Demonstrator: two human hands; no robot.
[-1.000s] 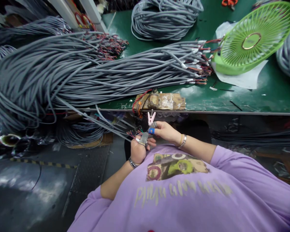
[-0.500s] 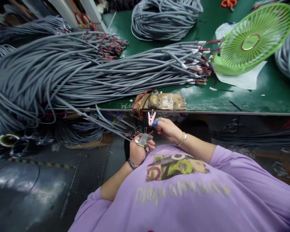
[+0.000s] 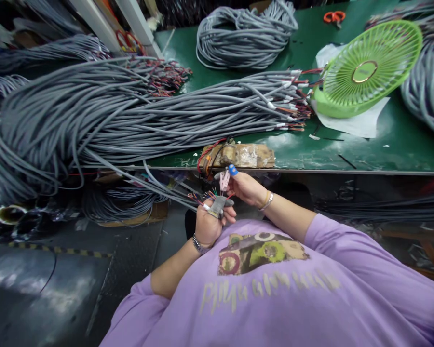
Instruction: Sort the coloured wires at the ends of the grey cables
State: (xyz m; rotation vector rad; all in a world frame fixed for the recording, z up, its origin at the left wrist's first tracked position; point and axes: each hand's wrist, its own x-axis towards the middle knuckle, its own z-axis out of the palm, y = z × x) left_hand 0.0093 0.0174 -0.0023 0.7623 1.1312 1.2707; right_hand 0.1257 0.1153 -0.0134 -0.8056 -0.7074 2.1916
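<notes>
My left hand (image 3: 210,222) is closed on the end of a grey cable (image 3: 183,196), its thumb wrapped in a grey cover. Thin coloured wires (image 3: 210,193) fan out above that thumb, beside a white label. Just above and to the right, my right hand (image 3: 246,187) pinches a small pink clip (image 3: 224,180), shaped like a clothes peg, with its lower end close to the wires. Blue tape covers the right thumb. Whether the clip touches a wire is too small to tell.
A long bundle of grey cables (image 3: 159,118) lies across the green table (image 3: 311,154). A taped wooden block (image 3: 253,155) sits at its front edge. Beyond are a coiled cable (image 3: 238,41), a green fan (image 3: 369,67) and orange-handled scissors (image 3: 334,18).
My right hand has brought the pink clip down to the wires, and its two spread arms now look pressed together. My left hand keeps its hold on the cable.
</notes>
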